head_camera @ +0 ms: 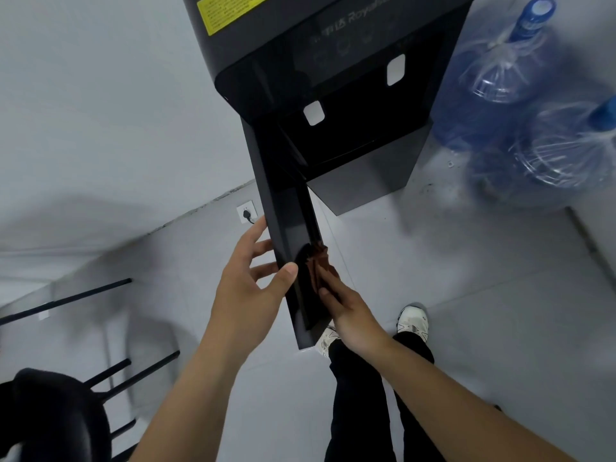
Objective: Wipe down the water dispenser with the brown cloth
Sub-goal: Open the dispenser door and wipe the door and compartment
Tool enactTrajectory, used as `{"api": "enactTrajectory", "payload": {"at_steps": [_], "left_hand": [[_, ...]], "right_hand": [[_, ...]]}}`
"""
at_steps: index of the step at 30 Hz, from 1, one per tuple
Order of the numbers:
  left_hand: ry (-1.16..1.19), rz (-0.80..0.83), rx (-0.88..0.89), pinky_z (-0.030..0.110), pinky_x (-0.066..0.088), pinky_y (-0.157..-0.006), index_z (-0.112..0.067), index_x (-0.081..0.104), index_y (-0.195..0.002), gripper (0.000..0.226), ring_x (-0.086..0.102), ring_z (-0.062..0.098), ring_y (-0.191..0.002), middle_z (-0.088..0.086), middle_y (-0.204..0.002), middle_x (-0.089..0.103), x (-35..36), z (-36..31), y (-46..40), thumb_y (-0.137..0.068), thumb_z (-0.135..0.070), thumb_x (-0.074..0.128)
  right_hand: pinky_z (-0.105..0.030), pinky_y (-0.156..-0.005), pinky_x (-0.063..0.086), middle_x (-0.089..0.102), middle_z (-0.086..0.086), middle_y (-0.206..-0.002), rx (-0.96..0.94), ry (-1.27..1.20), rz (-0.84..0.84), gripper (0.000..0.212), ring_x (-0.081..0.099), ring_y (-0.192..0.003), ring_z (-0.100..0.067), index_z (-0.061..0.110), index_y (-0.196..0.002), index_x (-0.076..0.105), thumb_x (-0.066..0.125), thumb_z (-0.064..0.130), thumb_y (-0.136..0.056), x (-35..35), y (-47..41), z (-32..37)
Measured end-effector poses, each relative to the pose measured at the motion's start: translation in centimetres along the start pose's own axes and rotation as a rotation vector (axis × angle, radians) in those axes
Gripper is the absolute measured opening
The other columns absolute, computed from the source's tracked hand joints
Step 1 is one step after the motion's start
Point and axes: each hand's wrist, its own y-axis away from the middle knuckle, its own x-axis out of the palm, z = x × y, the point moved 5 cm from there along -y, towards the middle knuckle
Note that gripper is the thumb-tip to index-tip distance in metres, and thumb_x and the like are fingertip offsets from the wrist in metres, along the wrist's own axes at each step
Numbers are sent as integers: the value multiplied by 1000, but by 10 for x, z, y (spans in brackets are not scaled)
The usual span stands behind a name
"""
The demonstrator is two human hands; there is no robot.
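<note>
The black water dispenser (333, 61) stands ahead of me against the grey wall, with its lower front door (283, 221) swung open toward me. My left hand (246, 281) grips the door's outer edge, thumb on the inner face and fingers behind it. My right hand (346, 311) presses the brown cloth (321, 261) flat against the door's glossy inner face, near its lower end. Most of the cloth is hidden under my fingers.
Two blue water bottles (506, 78) wrapped in clear plastic stand on the floor right of the dispenser. A wall socket (246, 212) with a plug sits left of the door. A black chair (60, 405) is at lower left. My legs and white shoes (411, 321) are below.
</note>
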Motion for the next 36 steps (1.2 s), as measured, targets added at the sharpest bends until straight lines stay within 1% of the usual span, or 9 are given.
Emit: {"api": "enactTrajectory", "payload": {"at_steps": [4, 8, 13, 18, 23, 27, 29, 32, 36], "left_hand": [[5, 0, -1, 43, 57, -96, -57, 42, -141, 69, 68, 14, -108, -23, -122, 62, 1, 0, 1, -93, -16, 69], [4, -3, -9, 43, 57, -96, -56, 41, -142, 68, 67, 14, -109, -24, -120, 60, 1, 0, 1, -93, -17, 68], [0, -6, -21, 46, 57, -95, -54, 41, -144, 69, 68, 15, -108, -23, -122, 60, 1, 1, 1, -93, -16, 68], [0, 2, -33, 48, 56, -96, -54, 40, -144, 69, 67, 19, -109, -19, -125, 59, 1, 1, 1, -93, -17, 69], [10, 1, -37, 47, 57, -95, -57, 42, -140, 68, 68, 17, -107, -16, -126, 61, 0, 1, 0, -92, -18, 70], [14, 8, -48, 45, 57, -95, -58, 43, -139, 68, 68, 14, -107, -18, -124, 60, -1, 0, 0, -92, -17, 70], [11, 9, -49, 44, 58, -94, -57, 43, -139, 68, 68, 12, -105, -20, -122, 60, -2, 0, -1, -92, -16, 70], [5, 13, -55, 43, 58, -93, -56, 42, -140, 69, 69, 11, -104, -20, -123, 60, -3, 1, -2, -92, -15, 70], [-2, 13, -61, 40, 58, -93, -58, 42, -139, 70, 68, 10, -104, -19, -124, 60, -4, 2, -2, -91, -16, 70]], "right_hand": [[-19, -118, 29, 46, 26, -152, -141, -103, 48, 47, 33, -145, 5, 44, -143, 50, 50, 16, -105, 13, 45, 33], [-18, -115, 33, 53, 20, -148, -219, -65, -7, 44, 40, -143, 1, 35, -140, 56, 52, 11, -104, 7, 48, 30], [-14, -110, 37, 57, 11, -136, -27, 188, -103, 42, 51, -135, -9, 24, -144, 53, 47, 12, -104, -11, -2, -20], [-23, -113, 40, 60, 5, -139, -18, 138, -51, 49, 54, -131, -8, 21, -140, 59, 51, -2, -97, -10, 10, 8], [-25, -78, 54, 62, 10, -127, -217, -76, -20, 47, 67, -94, -17, 24, -128, 67, 53, -5, -93, 5, 71, 43], [-19, -107, 43, 60, 10, -137, -290, 88, -47, 48, 55, -131, -10, 17, -137, 60, 49, -6, -97, 0, 51, 16], [-13, -111, 36, 55, 7, -141, -229, 254, -82, 47, 49, -133, -1, 13, -140, 57, 47, -4, -98, -5, 23, -15], [1, -95, 34, 56, 3, -133, 25, 404, -113, 41, 55, -121, -7, 18, -139, 58, 43, 5, -103, -15, -19, -64], [-6, -72, 43, 68, 11, -99, 235, 193, -114, 29, 61, -84, 4, 19, -122, 68, 45, 12, -106, -19, -44, -79]]}}
